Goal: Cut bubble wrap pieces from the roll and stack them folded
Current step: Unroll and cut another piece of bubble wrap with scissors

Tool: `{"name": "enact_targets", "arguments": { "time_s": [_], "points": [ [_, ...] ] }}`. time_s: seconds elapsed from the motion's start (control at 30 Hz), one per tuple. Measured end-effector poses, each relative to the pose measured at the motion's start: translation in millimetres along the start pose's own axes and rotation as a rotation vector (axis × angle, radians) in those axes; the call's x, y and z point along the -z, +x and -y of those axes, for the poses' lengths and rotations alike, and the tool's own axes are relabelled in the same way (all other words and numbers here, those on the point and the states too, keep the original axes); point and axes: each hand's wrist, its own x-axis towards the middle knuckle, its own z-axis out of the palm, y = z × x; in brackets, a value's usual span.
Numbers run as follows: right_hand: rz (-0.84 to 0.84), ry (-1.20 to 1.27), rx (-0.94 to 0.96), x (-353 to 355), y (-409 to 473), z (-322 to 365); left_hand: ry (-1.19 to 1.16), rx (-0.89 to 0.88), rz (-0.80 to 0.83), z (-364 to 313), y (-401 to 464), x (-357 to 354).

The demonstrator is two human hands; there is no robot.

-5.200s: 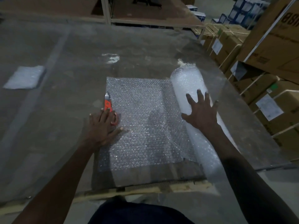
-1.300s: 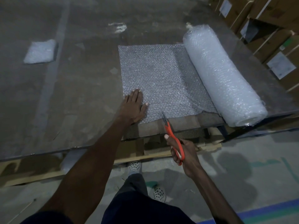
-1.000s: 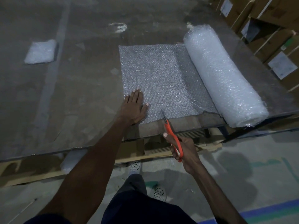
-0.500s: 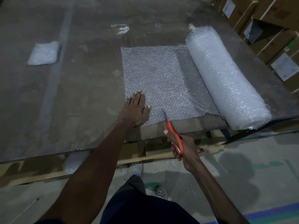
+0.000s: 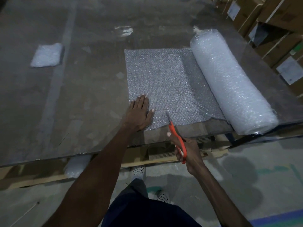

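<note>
Head view: scissors (image 5: 176,135) at bubble wrap sheet's (image 5: 164,82) near edge.

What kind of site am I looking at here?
Probably a warehouse packing area: stacked cardboard boxes with labels, a large bubble wrap roll on a worktable, and a bare concrete floor.

Counted on and around the worktable (image 5: 91,99): 1 bubble wrap roll (image 5: 232,82), w/ 1 unrolled sheet (image 5: 164,79) lying flat beside it. 1 folded piece (image 5: 46,55) sits well apart at far left. 1 pair of orange-handled scissors (image 5: 177,140). 2 hands in view, left hand (image 5: 139,114) and right hand (image 5: 188,151). 2 spotted shoes (image 5: 138,171) on the floor below. Cardboard boxes (image 5: 282,40) at upper right: several, approx. 5+, exact no. can't be told. Paper labels on them: at least 3.
</note>
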Motion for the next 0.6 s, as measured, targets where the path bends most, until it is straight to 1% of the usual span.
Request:
{"name": "enact_targets", "arguments": {
  "time_s": [0.27, 0.6],
  "points": [
    [-0.005, -0.041, -0.032, -2.9, 11.3, 2.5, -0.012, 0.002, 0.002, -1.1, -0.6, 1.3],
    [-0.007, -0.04, -0.003, -3.7, 7.5, 10.6, -0.011, 0.008, -0.003, -2.2, -2.6, 0.7]
  ]
}}
